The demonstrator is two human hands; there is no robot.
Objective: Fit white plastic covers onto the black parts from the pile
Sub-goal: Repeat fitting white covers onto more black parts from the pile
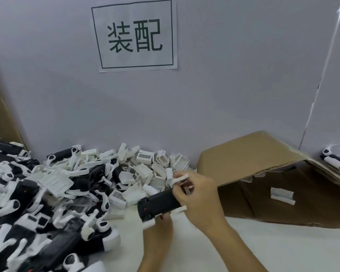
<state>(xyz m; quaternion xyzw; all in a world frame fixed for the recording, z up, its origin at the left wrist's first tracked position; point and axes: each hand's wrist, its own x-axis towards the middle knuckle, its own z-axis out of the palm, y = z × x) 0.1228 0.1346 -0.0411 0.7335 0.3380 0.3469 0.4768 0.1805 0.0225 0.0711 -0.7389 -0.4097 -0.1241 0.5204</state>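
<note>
We hold the black part [159, 203] above the white table [194, 252], right of the pile [67, 189], its long axis running lower left to upper right. Our right hand [198, 195] curls round its upper end; our left hand [161, 232] sits underneath, its grip mostly hidden. The white cover [180, 178] at our right fingertips is blurred.

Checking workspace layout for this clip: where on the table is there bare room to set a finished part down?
Bare white table lies in front of the cardboard box, right of the right hand. A smaller strip lies between the pile and the left hand. The left side is crowded with parts.
</note>
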